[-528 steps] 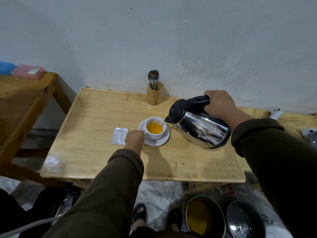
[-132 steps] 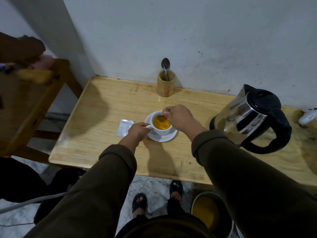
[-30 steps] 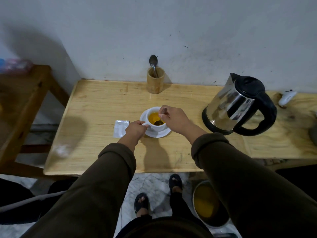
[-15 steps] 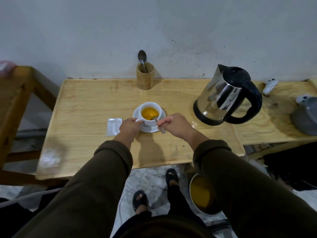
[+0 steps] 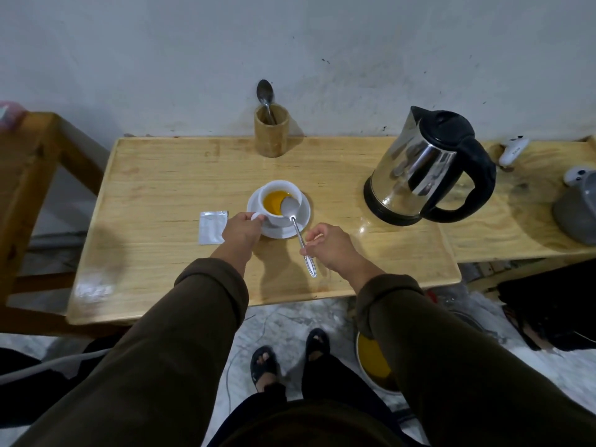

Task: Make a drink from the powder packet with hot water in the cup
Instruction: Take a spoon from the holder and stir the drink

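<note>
I have my left hand closed on the handle of the small white ceramic cup, which sits upright on its round white saucer near the middle of the pale wooden table. The cup holds an orange-yellow liquid. My right hand is pinching the long handle of a slim silver metal spoon between thumb and fingers; the spoon slants up from my hand, its bowl resting at the cup's right rim, over the liquid, and its handle end pokes out below my fingers toward the table's near edge.

Just left of my left hand lies the flat silvery powder packet, flat on the table and partly tucked behind my knuckles. I cannot tell whether it touches the saucer.

Well to the right of the cup stands the shiny steel electric kettle with a black lid and black handle, upright, handle turned right. At the table's back edge, against the grey wall, a cylindrical wooden holder carries another spoon standing bowl-up.
</note>
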